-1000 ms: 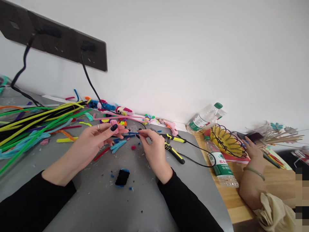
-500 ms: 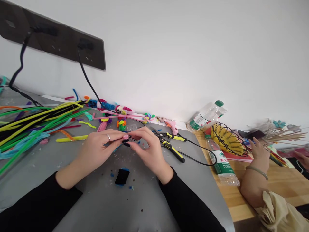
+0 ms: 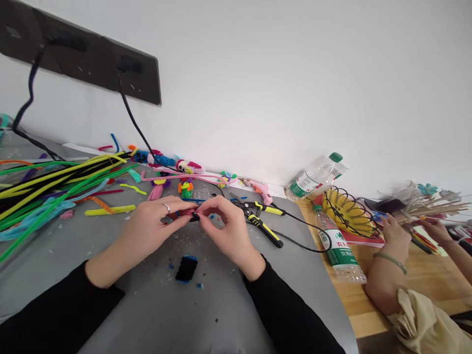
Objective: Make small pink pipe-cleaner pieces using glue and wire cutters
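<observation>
My left hand (image 3: 155, 223) and my right hand (image 3: 225, 230) meet fingertip to fingertip above the grey table (image 3: 155, 314). Both pinch a small pink and blue pipe-cleaner piece (image 3: 190, 213) held between them; most of it is hidden by my fingers. A ring shows on my left hand. A small black and blue fuzzy roll (image 3: 187, 269) lies on the table just below my hands. Yellow-handled pliers (image 3: 261, 222) lie right of my right hand.
Long pipe cleaners (image 3: 55, 189) are heaped at the left. Small pipe-cleaner figures (image 3: 186, 169) line the wall. A black cable (image 3: 295, 241) crosses the table. Water bottles (image 3: 337, 255) and a wire basket (image 3: 346, 212) stand at the right, where another person's hands (image 3: 393, 236) work at a wooden table.
My hands came together from apart and dropped slightly toward the table. The pinched piece is now closed between both sets of fingertips. The other person's second hand has come into view.
</observation>
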Motion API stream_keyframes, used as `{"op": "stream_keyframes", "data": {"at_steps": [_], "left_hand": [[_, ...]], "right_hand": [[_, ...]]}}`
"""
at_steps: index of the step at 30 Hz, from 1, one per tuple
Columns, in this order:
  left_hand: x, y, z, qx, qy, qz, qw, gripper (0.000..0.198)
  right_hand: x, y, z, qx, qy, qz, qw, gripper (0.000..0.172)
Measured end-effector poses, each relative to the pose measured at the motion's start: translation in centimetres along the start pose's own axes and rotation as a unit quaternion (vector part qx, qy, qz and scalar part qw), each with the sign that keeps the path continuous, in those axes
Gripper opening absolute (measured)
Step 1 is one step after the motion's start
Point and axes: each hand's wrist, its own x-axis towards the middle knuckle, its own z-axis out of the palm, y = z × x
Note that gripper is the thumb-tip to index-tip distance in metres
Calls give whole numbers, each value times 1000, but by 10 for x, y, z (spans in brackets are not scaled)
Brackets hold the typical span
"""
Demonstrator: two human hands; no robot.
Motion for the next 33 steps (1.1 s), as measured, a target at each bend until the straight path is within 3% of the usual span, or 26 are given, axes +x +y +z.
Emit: {"op": "stream_keyframes", "data": {"at_steps": [4,8,13,18,25,33], "left_hand": [[0,12,-6,-104,13,-60,993,25],[0,20,-9,-151,28,-74,985,20],[0,19,-8,-129,35,-83,988,22],[0,16,-9,-143,22,-83,986,24],[1,9,-8,-141,15,-78,987,34],[0,11,-7,-170,17,-14,985,16]], "right_hand": [[1,3,1,110,24,87,990,15],[1,8,2,138,29,114,984,20],[-1,11,3,19,14,42,999,13],[-2,11,0,-118,-13,-48,992,18],[-2,13,1,-147,-9,-103,984,25],[-3,15,0,-172,11,-133,976,27]]}}
